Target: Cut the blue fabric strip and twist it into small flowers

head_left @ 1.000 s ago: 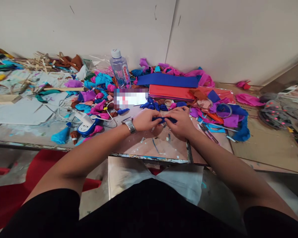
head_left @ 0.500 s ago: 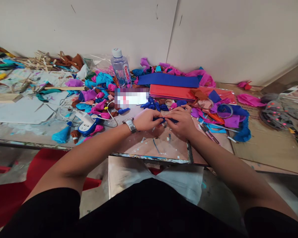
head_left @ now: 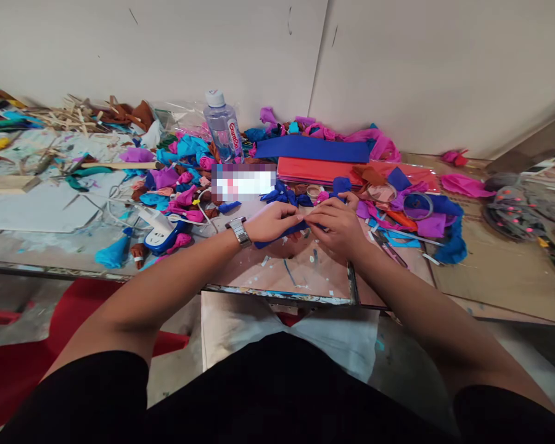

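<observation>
Two hands meeting over the middle of the table (head_left: 277, 280), fingers (head_left: 290, 217) pinched narrow around a strip of dark blue crepe paper (head_left: 277, 233). Left hand (head_left: 271, 223) closed on the strip, one end poking out below the palm toward 7 o'clock; wristwatch (head_left: 238, 231) on that wrist. Right hand (head_left: 335, 223) closed on the other end, fingertips touching those of the left. At 12 o'clock from the hands, just beyond them, a cluster of small blue twisted paper pieces (head_left: 287, 196), then a blurred white card (head_left: 243, 182). Farther at 12, near the wall, a long blue paper sheet (head_left: 312, 149) with a red sheet (head_left: 324, 171) beside it. At 11 o'clock, upright, a clear water bottle (head_left: 223, 131) with a white cap. At 9 to 10 o'clock, a heap of pink, cyan and purple paper twists (head_left: 180, 185) around a white and blue power strip (head_left: 160, 231). At 3 o'clock, a roll of clear tape (head_left: 417, 206) among purple and blue scraps. Far at 10 o'clock, a pile of wooden sticks (head_left: 69, 114).
</observation>
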Demonstrator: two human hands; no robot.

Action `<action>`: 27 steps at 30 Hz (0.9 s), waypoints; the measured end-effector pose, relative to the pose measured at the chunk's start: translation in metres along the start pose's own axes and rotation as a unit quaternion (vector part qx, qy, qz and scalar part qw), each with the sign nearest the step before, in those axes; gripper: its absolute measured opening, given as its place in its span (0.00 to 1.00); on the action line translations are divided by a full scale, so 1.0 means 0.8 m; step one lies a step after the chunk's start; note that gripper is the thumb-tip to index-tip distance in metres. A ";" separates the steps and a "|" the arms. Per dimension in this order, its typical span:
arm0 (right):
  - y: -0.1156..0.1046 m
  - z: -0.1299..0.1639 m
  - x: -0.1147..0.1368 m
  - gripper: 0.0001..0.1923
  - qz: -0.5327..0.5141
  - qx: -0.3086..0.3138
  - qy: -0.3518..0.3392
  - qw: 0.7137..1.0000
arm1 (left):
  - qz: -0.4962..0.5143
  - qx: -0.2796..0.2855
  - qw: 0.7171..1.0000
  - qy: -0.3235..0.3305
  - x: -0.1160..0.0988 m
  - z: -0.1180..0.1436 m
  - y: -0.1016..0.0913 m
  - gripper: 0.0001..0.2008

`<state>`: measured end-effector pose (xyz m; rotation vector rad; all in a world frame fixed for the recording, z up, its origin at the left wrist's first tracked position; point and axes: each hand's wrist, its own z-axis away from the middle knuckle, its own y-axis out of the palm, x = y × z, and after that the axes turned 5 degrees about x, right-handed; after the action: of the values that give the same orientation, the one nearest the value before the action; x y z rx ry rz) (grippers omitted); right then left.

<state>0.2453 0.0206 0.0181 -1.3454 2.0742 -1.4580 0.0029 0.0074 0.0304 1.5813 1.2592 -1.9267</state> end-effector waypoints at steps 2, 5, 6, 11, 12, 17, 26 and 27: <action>0.000 0.000 0.001 0.11 0.004 -0.009 0.005 1.000 | 0.017 -0.002 1.000 -0.003 0.001 -0.001 0.000 0.18; -0.002 0.000 0.004 0.10 0.005 -0.007 0.022 1.000 | 0.011 -0.007 1.000 -0.001 0.003 -0.002 0.000 0.18; -0.002 0.000 0.005 0.10 0.004 -0.004 0.026 1.000 | 0.007 -0.007 1.000 -0.001 0.003 -0.002 0.000 0.19; -0.004 -0.001 0.007 0.10 0.005 -0.002 0.026 1.000 | 0.016 -0.004 1.000 0.007 0.004 -0.002 0.001 0.20; -0.003 -0.001 0.007 0.10 0.006 -0.001 0.026 1.000 | 0.015 -0.005 1.000 0.011 0.004 -0.002 0.001 0.20; -0.001 -0.001 0.006 0.09 0.012 -0.001 0.019 1.000 | -0.020 -0.022 0.999 0.023 0.006 -0.004 0.000 0.18; -0.004 -0.002 0.008 0.10 0.011 0.011 0.033 0.999 | -0.028 -0.034 0.999 0.028 0.007 -0.004 0.000 0.18; -0.004 -0.002 0.007 0.10 0.010 0.012 0.031 0.999 | -0.028 -0.032 0.999 0.028 0.008 -0.004 0.000 0.18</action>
<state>0.2428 0.0166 0.0227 -1.2815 2.0965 -1.5296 0.0029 0.0115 0.0246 1.5951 1.3886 -1.8676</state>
